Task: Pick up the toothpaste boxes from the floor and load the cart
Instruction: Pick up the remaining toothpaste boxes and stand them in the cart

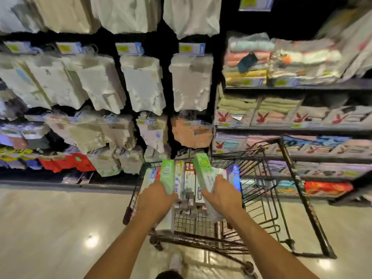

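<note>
Gripping left green box (167, 176) in left hand (155, 200), right green box (203, 172) in right hand (223, 196), both over stacked boxes (188, 178) in cart (193, 224), lower centre.

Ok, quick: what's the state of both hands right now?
Left hand: holding a green toothpaste box above the cart.
Right hand: holding a second green toothpaste box, tilted, also above the cart.

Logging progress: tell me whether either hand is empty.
No: the left hand grips a green box, the right hand another.
</note>
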A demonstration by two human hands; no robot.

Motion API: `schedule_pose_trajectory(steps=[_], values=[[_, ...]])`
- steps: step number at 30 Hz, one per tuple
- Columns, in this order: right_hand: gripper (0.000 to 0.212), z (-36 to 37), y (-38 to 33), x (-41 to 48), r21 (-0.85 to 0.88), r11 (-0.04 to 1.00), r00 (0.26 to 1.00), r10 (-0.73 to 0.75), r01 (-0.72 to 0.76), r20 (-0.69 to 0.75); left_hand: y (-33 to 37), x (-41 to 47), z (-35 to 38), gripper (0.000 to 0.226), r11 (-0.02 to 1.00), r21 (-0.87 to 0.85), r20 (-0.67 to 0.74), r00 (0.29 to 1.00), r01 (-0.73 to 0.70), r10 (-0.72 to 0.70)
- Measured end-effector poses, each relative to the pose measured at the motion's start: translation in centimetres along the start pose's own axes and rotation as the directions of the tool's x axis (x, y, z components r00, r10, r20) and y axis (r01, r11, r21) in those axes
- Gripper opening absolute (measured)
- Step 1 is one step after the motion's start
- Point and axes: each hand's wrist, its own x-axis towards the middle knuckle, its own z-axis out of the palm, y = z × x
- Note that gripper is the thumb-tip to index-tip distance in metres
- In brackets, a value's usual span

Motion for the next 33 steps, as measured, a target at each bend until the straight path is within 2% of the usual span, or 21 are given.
schedule_pose_trajectory(steps=[5, 9, 21, 24, 28, 33], values=[[0.054, 0.3, 3.0, 4.1, 0.042, 0.974, 0.974, 0.224, -0.222, -0.045, 3.1, 7.4, 2.0, 0.056, 0.996, 0.027, 0.08, 0.993, -0.09, 0.088], [0.051, 1.9, 5.1, 7.3, 0.058, 0.948, 0.949, 0.315, -0.314, -0.023, 4.3, 12.0, 4.4, 0.058, 0.99, 0.066, 0.135, 0.984, -0.124, 0.114], [0.043, 11.6, 11.5, 16.5, 0.079, 0.896, 0.898, 0.43, -0.437, 0.096, 7.9, 22.1, 16.4, 0.065, 1.0, 0.003, 0.234, 0.972, -0.026, 0.024], [0.041, 13.9, 12.3, 18.7, 0.08, 0.896, 0.899, 0.432, -0.437, 0.067, 8.6, 23.3, 19.4, 0.06, 0.998, -0.053, 0.243, 0.97, 0.023, -0.009], [0.045, 16.5, 13.3, 21.2, 0.074, 0.897, 0.9, 0.436, -0.436, 0.015, 8.7, 24.2, 22.4, 0.059, 0.996, -0.031, 0.253, 0.965, 0.083, -0.072], [0.053, 18.7, 14.5, 22.8, -0.047, 0.902, 0.903, 0.428, -0.429, -0.032, 8.0, 24.6, 24.1, 0.078, 0.99, -0.002, 0.226, 0.965, 0.139, -0.135]])
